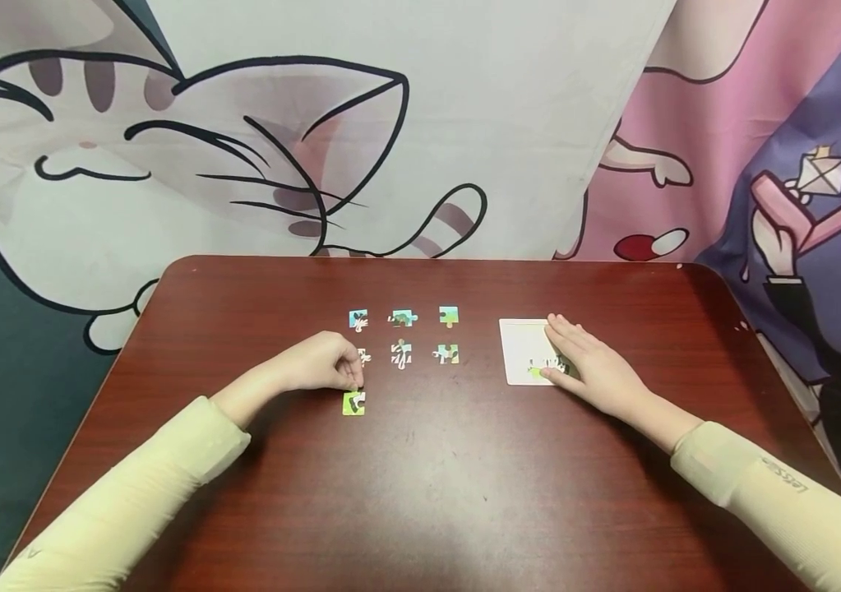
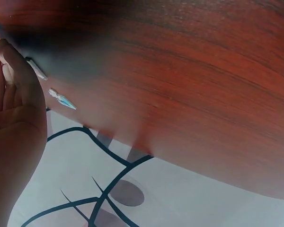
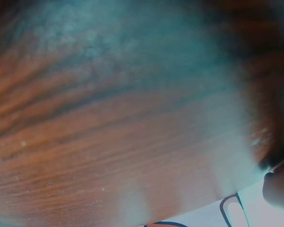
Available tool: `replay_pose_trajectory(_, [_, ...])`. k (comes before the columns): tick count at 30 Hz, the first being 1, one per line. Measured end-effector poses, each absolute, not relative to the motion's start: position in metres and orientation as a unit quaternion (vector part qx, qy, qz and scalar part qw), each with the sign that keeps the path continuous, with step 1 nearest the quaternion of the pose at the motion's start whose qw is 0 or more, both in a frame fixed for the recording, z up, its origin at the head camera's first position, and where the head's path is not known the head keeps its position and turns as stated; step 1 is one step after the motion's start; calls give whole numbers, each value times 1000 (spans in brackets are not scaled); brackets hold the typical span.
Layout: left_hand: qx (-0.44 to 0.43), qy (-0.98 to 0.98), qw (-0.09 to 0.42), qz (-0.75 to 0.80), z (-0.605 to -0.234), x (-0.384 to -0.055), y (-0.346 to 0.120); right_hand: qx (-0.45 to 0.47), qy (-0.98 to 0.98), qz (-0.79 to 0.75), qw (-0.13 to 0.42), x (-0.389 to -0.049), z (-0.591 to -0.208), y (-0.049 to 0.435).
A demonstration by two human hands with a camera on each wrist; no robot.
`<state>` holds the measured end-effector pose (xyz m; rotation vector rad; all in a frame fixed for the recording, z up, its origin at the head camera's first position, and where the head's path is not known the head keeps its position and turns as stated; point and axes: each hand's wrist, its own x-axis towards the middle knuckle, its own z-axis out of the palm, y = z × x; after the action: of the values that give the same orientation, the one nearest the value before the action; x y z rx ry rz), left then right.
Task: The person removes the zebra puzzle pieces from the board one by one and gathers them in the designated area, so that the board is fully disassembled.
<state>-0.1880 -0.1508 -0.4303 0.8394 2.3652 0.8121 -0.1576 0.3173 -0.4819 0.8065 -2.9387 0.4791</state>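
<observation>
My left hand [image 1: 327, 362] has its fingers bent down, with the fingertips pinching the upper edge of a green jigsaw piece [image 1: 353, 404]. A sliver of that piece shows at the fingertips in the left wrist view. Just above it, another jigsaw piece [image 1: 365, 357] is partly covered by the hand. My right hand [image 1: 598, 370] lies with straight fingers over the right side of a white card [image 1: 519, 341]. A small black, white and green picture [image 1: 537, 367] appears at the card's lower part, partly under the hand.
Several jigsaw pieces lie in rows: a blue one [image 1: 358, 320], one with a green shape [image 1: 403, 317], a green-blue one [image 1: 449, 316], a black-and-white one [image 1: 401, 353] and another [image 1: 447, 353]. The brown table [image 1: 420, 493] meets a cat-printed cloth [image 1: 524, 164] behind.
</observation>
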Motion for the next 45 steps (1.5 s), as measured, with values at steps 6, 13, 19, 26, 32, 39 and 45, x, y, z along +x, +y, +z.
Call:
replay_pose_trajectory(6, [303,868,252,302,-436,-187,-151,263,-952,155,28,-156,-483,318])
replay_pose_trajectory(13, [300,869,251,305,-435,-189,-152,261,-953,152,33,-157,-482,319])
replay_pose_trajectory(19, [302,866,254,306,-436,-189,-154,263,-952,153,34,-158,-483,319])
replay_pose_trajectory(26, [297,874,242,300,-432,-191,-155,266,-951,155,36,-158,-482,318])
replay_pose_trajectory(32, [302,876,232,295,-429,-194,-151,266,-951,155,37,-157,-482,318])
replay_pose_trajectory(39, [324,869,220,302,-424,-197,-130,267,-951,152,42,-156,-483,319])
replay_pose_trajectory(45, [341,859,229,307,-420,-201,-103,260,-954,145,30,-158,-482,318])
